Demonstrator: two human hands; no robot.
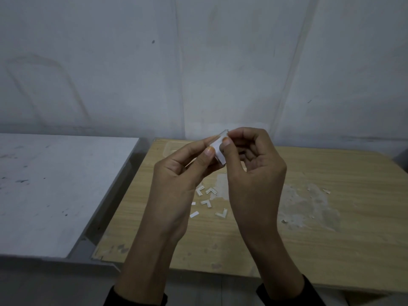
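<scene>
Pinching a small white folded slip of paper or thin plastic (219,150), both grips hold it in the air over the far-left part of the pale wood-grain counter (344,246), well off the surface.

Left grip (176,173): thumb and forefinger curled onto the slip's near-left side.
Right grip (254,164): thumb tip and forefinger nipping its upper right edge, other fingers curled loosely behind.
The slip's far end looks glossy or clear; the material cannot be told for sure.

Handling, as judged: very light, thin and easily bent, and it would crease for good if squeezed flat. Sticky-backed or not, cannot tell. Best taken by the edges with fingertips and light pressure, one grip steadying while the other works a corner. Small enough to slip from a loose pinch.

Under the hands, left of the counter's middle: a scatter of small white L-shaped bits (206,203) and a short white strip (194,214). A scuffed pale patch (309,206) lies toward the right. A grey-white slab (55,184) stands beside the counter's left edge.
</scene>
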